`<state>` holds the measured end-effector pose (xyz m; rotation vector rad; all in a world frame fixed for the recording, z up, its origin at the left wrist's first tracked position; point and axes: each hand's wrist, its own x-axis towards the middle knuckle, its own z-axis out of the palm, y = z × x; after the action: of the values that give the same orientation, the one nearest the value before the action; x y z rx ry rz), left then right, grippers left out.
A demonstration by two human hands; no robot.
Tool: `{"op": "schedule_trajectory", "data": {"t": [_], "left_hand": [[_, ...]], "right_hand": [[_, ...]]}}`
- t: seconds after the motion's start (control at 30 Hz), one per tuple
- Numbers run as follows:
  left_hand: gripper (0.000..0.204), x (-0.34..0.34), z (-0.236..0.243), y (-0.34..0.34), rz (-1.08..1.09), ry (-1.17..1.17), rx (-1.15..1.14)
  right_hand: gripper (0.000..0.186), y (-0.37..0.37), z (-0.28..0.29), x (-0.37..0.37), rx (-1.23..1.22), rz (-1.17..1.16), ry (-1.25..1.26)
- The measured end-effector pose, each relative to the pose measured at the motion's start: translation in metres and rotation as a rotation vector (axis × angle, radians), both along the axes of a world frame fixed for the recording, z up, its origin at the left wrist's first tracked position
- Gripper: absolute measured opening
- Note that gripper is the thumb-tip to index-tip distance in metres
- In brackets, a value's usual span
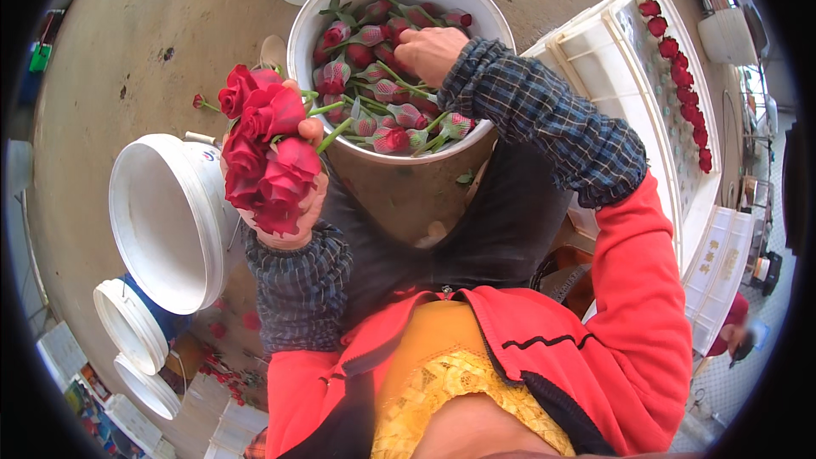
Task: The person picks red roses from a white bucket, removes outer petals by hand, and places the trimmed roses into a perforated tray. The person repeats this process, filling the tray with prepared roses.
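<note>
A bunch of red roses with short green stems rests in my left hand, whose fingers are wrapped round it. The blooms face up and left, and the stems point right toward the bucket. My right hand reaches into a large white bucket between my knees. Inside lie many netted rosebuds, red with green leaves and stems, some sleeved in pale mesh. The right hand's curled fingers are closed on a rose near the bucket's middle; the fingertips are partly hidden.
A white crate at the right has a row of red roses along it. Left of me, an open white bucket lies tilted, with smaller white buckets behind it. Petals and red blooms are scattered on the floor at lower left.
</note>
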<state>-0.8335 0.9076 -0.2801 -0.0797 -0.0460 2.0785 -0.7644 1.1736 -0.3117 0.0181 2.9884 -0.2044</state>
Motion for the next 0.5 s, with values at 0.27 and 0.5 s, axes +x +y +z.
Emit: {"op": "schedule_trajectory", "data": {"t": [0.27,0.5], "left_hand": [[0.056,0.002,0.007,-0.001,0.138,-0.004,-0.195],[0.059,0.005,0.005,0.004,0.153,0.033,-0.174]], "right_hand": [[0.013,0.034,-0.030,0.005,-0.362,0.016,0.009],[0.013,-0.033,-0.032,-0.033,-0.203,0.241,0.134]]}}
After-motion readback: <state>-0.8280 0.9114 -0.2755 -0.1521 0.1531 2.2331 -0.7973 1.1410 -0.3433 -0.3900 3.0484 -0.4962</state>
